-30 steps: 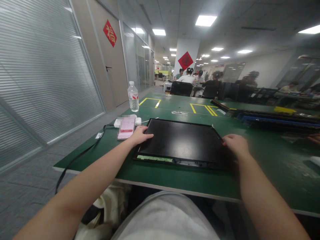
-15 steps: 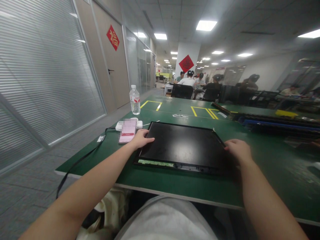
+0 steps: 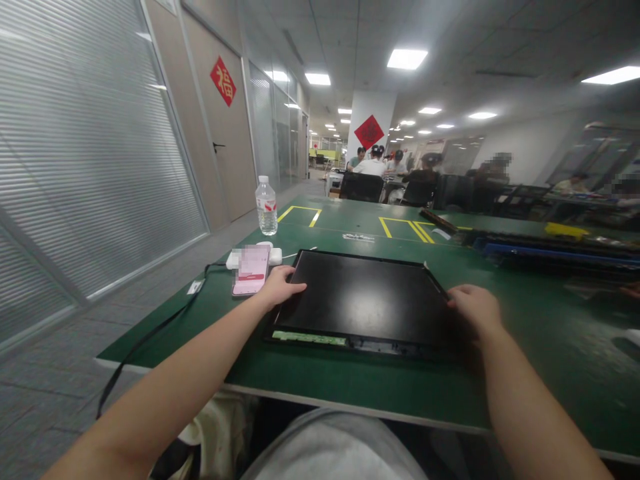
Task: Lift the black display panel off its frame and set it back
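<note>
A flat black display panel (image 3: 365,297) lies on the green table (image 3: 540,347), with a green circuit strip along its near edge. My left hand (image 3: 280,285) grips the panel's left edge, thumb on top and fingers curled round the side. At the panel's right edge my right hand (image 3: 473,308) is curled over the rim, its fingers partly hidden.
A phone (image 3: 251,270) with a pink screen lies left of the panel beside a white charger and black cable (image 3: 150,337). A water bottle (image 3: 267,206) stands at the back left. Dark panels and a blue tray (image 3: 550,248) lie at the right. People sit at far tables.
Only the camera has shifted slightly. Both hands stay on the panel's edges and the panel has not visibly moved.
</note>
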Motion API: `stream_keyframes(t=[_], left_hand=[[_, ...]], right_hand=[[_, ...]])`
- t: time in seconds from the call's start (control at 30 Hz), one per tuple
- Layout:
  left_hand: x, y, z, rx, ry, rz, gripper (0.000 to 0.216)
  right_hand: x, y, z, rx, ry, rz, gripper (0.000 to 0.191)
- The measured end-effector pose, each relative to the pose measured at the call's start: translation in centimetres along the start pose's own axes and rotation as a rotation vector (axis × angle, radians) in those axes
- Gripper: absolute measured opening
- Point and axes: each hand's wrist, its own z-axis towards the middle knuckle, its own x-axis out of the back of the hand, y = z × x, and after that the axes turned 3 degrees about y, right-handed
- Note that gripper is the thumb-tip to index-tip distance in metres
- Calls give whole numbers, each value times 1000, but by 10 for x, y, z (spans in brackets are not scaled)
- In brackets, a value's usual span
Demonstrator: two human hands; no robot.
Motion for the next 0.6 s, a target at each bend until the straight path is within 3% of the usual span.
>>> stream_keyframes(t=[0.43, 0.6], left_hand=[[-5, -8, 5, 142, 78, 29, 41], [-4, -10, 5, 174, 58, 2, 48]], right_hand=[[1, -8, 0, 60, -14, -132, 27], [8, -10, -6, 14, -72, -19, 26]])
